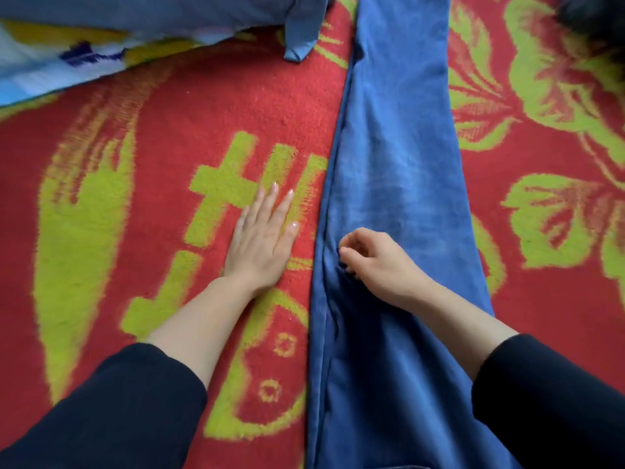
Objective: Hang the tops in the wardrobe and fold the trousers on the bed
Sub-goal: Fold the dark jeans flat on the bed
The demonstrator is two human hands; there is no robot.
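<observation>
Blue denim trousers [399, 170] lie stretched lengthwise on the bed, folded into one long strip that runs from the near edge to the top of the view. My left hand [262, 236] lies flat with straight fingers on the red blanket just left of the trousers. On the left edge of the trousers, my right hand [372, 257] has its fingers curled and its fingertips pinch a small fold of the denim. Both forearms show black sleeves pushed up.
A red blanket with yellow-green patterns [135, 198] covers the bed. A grey-blue garment [297, 32] and a pillow with a blue, white and yellow print [50, 62] lie at the top left. Something dark [595, 18] sits at the top right corner.
</observation>
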